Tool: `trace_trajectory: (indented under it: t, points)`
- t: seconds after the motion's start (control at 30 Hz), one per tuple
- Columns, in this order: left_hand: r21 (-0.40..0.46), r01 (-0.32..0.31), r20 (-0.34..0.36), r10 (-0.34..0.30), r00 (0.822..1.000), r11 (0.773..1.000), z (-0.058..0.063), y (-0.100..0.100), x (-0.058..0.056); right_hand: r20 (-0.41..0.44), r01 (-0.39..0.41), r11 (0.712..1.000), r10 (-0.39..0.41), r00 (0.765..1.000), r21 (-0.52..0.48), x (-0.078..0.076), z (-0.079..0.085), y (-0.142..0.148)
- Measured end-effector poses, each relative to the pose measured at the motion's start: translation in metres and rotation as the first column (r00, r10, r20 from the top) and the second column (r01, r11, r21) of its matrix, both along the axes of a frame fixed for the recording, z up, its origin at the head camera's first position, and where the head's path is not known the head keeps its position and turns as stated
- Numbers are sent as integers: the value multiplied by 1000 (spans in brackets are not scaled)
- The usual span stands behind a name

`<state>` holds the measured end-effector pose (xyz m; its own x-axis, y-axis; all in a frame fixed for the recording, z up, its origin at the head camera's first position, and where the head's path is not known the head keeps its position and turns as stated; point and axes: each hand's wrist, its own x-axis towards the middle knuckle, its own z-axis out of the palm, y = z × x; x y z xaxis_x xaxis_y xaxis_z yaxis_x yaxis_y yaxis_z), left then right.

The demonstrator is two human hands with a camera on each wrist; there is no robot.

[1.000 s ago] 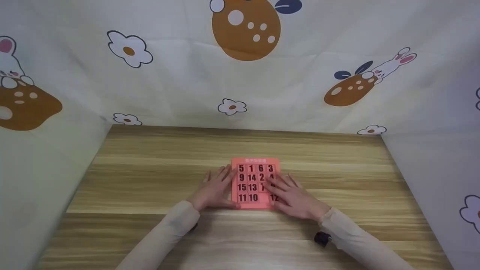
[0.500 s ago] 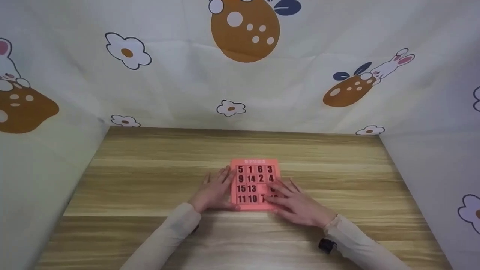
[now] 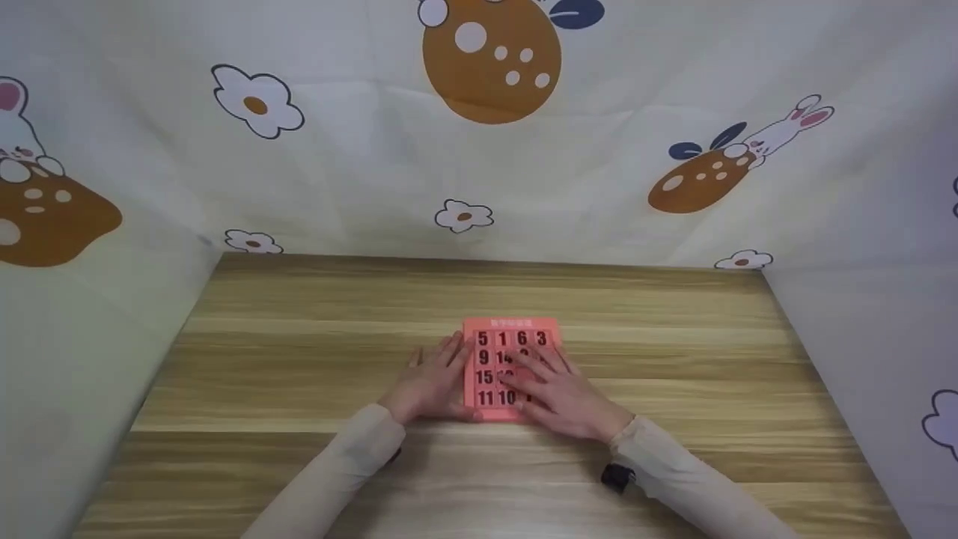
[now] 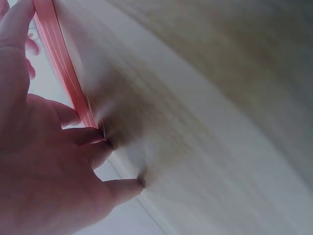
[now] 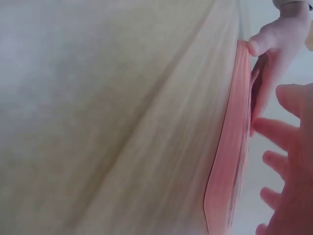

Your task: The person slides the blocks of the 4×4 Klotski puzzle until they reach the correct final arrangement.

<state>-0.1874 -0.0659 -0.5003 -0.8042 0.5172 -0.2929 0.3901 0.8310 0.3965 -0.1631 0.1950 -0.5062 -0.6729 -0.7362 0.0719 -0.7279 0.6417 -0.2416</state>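
Centrally, a pink sliding number puzzle lies flat on the wood-grain counter, between the person's two hands. Measured against plain counting order, the arrangement appears to be at an early stage: the top row of tiles reads 5, 1, 6, 3, the left column runs down 5, 9, 15, 11, and no clearly legible tile occupies its counting-order place. Any ordering would therefore remain largely undone. Several tiles at the right are covered, so the full layout cannot be read.

The left hand braces the left side, thumb at the near corner, its grip spread and fingers fairly straight. The right hand extends over the tiles, its grip likewise spread, with nothing pinched.

Only the head view gives the numerals and the printed cloth behind. The left wrist view instead shows the puzzle edge-on, with some left fingertips beyond its side, toward the counter. The right wrist view adds the thickness of the frame and gaps between the right fingertips; several appear raised above the face, though which one presses a tile cannot be told.
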Motion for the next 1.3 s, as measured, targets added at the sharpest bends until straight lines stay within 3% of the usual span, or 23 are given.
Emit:
trace_trajectory:
  t: [0.27,0.43,0.73,1.07,1.3]
  points:
    - [-10,-10,17,10,1000,1000,4,-2,1,-34,110,994,-111,993,-23,6,2,19]
    - [-24,-13,0,13,1000,1000,4,-2,1,-45,98,994,-100,994,-49,0,4,13]
    - [-10,-8,-2,8,1000,1000,0,2,-1,35,150,989,-149,988,-11,-15,-2,-3]
    - [4,-20,29,20,999,1000,1,2,-1,38,50,998,-49,998,-45,-5,1,3]
    - [-10,-24,23,24,999,1000,0,3,-1,6,46,999,-46,999,-19,-12,4,-7]
